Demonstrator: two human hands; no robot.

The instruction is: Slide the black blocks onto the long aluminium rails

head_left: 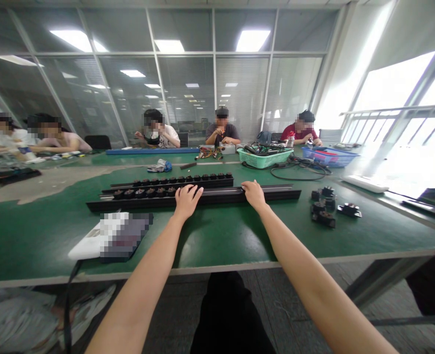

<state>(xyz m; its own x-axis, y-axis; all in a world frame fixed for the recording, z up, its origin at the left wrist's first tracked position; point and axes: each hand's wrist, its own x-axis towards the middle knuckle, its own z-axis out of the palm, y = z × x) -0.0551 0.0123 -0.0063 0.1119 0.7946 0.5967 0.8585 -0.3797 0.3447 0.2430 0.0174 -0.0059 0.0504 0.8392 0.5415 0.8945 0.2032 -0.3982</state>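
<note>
A long black rail (217, 200) with a slot along its top lies across the table in front of me. Round black socket-like modules (139, 193) fill its left part in a row. My left hand (187, 200) rests on the rail at the right end of that row, its fingers spread. Farther right, my right hand (254, 195) is on the rail with its fingers closed together. A small dark piece shows at its fingertips, too hidden to name. Just behind lies a second black rail (173, 185) with a similar row of modules.
Several loose modules (324, 205) lie to the right. A white and dark packet (88, 242) sits front left. Farther back are a green basket (265, 158), a blue basket (331, 156), black cables (298, 169) and a crumpled blue-grey cloth (160, 166). Several people work across the table.
</note>
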